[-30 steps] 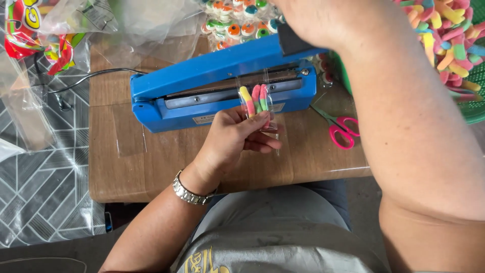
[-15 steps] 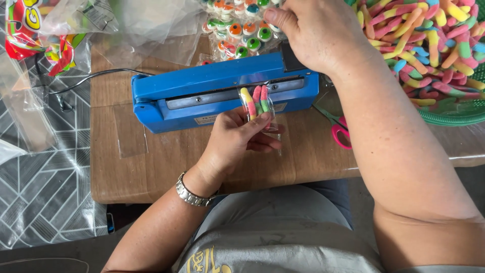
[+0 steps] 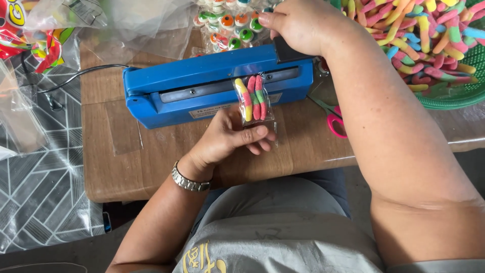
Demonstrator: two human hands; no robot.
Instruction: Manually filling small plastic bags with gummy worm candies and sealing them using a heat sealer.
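A blue heat sealer (image 3: 202, 83) lies across a small wooden table (image 3: 141, 162). My left hand (image 3: 230, 139), with a metal watch at the wrist, holds a small clear bag (image 3: 252, 98) containing three striped gummy worms. The bag's top edge is tucked into the sealer's jaw. My right hand (image 3: 298, 25) grips the sealer's black handle at its right end and presses the arm down.
A green basket (image 3: 454, 96) of several coloured gummy worms stands at the right. Pink-handled scissors (image 3: 333, 119) lie by the sealer. Round gummy candies (image 3: 227, 25) in clear bags sit behind it. Plastic bags (image 3: 60, 20) and a black cord (image 3: 76, 76) lie at left.
My right hand has come down with the sealer handle, closing the arm on the bag's top. The view has shifted a little. My left hand keeps the bag in place.
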